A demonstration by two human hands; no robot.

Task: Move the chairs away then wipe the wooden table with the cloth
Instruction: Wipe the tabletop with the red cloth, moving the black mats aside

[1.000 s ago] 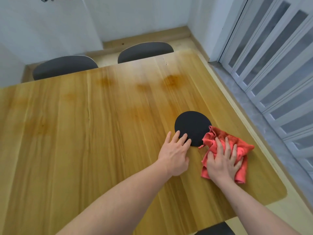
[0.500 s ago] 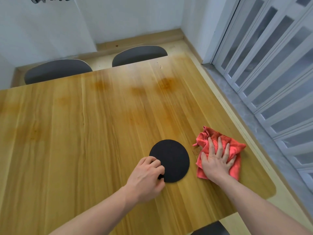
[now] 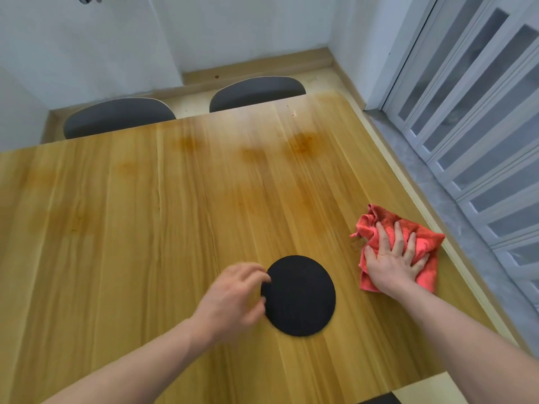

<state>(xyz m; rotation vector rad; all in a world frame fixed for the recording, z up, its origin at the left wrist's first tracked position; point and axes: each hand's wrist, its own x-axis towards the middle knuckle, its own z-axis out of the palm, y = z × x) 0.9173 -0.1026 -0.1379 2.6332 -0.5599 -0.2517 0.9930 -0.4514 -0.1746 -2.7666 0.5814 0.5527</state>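
Observation:
The wooden table (image 3: 145, 228) fills most of the view and shows several darker stains near its far side. A crumpled red cloth (image 3: 379, 225) lies near the table's right edge, and my right hand (image 3: 392, 259) presses flat on it with fingers spread. A round black mat (image 3: 303, 295) lies flat on the table near me. My left hand (image 3: 236, 298) pinches the mat's left edge, fingers curled. Two dark grey chairs, one on the left (image 3: 116, 116) and one on the right (image 3: 256, 91), stand against the table's far edge.
White walls stand behind the chairs, with a wooden skirting board (image 3: 256, 64) along the floor. A white folding door (image 3: 478, 118) runs along the right, across a strip of grey floor. The top of another dark chair (image 3: 379, 399) shows at the near edge.
My left hand went from lying flat beside the black mat to pinching its edge, and dragged it toward me and to the left. My right hand stayed pressed on the cloth.

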